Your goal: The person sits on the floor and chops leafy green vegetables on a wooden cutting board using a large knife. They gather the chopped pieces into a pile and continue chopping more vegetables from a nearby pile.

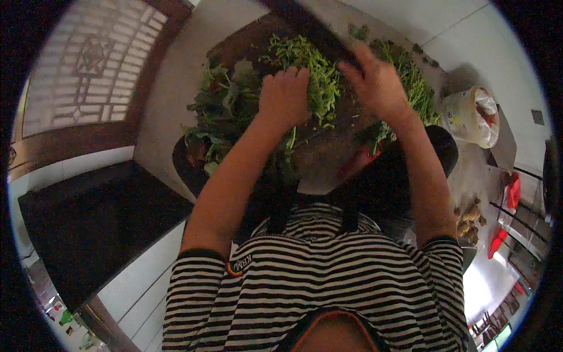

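My right hand (381,88) is closed round the near end of a long dark knife (319,29). Its blade slants up to the far left, above the work, and is smeared by motion. My left hand (284,97) has its fingers curled down on a heap of chopped leafy greens (314,70), which lies on a dark brown wooden board (237,44). Whole leaves (226,102) are piled to the left of that hand. Beyond and beside my right hand lie green stalks (416,85).
A white bucket (454,114) with a plastic liner stands at the right. Something red (360,159) lies low by my right knee. A black-topped ledge (105,217) is on the left, below a wooden lattice door (94,64). Brown knobbly lumps (469,223) sit at the lower right.
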### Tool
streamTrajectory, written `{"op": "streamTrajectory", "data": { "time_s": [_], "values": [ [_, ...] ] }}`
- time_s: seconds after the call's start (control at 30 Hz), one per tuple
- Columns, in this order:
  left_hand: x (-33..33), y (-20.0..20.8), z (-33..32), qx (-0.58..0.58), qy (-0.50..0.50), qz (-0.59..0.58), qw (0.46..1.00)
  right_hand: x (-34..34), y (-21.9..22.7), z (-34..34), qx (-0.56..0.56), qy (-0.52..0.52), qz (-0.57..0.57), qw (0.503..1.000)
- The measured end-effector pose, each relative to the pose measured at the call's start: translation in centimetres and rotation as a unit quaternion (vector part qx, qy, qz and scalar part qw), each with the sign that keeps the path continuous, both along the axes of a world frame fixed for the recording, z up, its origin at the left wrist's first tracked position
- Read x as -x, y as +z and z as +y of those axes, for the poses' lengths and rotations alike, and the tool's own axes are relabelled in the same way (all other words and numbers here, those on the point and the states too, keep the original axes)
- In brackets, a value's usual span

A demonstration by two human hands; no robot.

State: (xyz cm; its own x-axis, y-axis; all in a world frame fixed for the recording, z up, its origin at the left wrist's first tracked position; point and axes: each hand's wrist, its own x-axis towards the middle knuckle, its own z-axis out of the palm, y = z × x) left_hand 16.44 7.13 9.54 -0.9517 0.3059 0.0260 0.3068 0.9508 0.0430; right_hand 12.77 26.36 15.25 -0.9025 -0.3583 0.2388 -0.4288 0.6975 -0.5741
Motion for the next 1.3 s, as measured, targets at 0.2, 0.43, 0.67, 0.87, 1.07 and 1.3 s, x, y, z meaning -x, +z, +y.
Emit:
{"op": "streamTrajectory", "data": {
  "time_s": [0.2, 0.43, 0.67, 0.87, 1.07, 1.3],
  "values": [
    [1.1, 0.5, 0.7, -0.001, -0.001, -0.013, 1.0, 0.3, -3.7, 0.3, -0.041, 0.022, -0.012, 0.999],
    [0.5, 1.6, 0.7, 0.027, 0.016, -0.084, 0.996, -1.3, 1.7, -0.5, 0.08, -0.037, 0.025, 0.996],
    [0.1, 0.7, 0.4, 0.002, -0.002, 0.026, 1.0, 0.0, -1.2, -0.3, -0.07, 0.047, -0.001, 0.996],
    [0.8, 0.4, 1.1, -0.016, 0.002, 0.002, 1.0, -0.8, -2.1, -0.9, 0.044, 0.0, 0.006, 0.999],
    [0.5, 0.7, 0.4, -0.017, -0.012, 0.028, 0.999, 0.0, -0.1, -1.6, 0.024, 0.0, 0.044, 0.999],
    [0.7, 1.0, 0.7, -0.006, -0.008, -0.003, 1.0, 0.0, -4.3, -1.5, -0.076, 0.036, -0.033, 0.996]
  ]
}}
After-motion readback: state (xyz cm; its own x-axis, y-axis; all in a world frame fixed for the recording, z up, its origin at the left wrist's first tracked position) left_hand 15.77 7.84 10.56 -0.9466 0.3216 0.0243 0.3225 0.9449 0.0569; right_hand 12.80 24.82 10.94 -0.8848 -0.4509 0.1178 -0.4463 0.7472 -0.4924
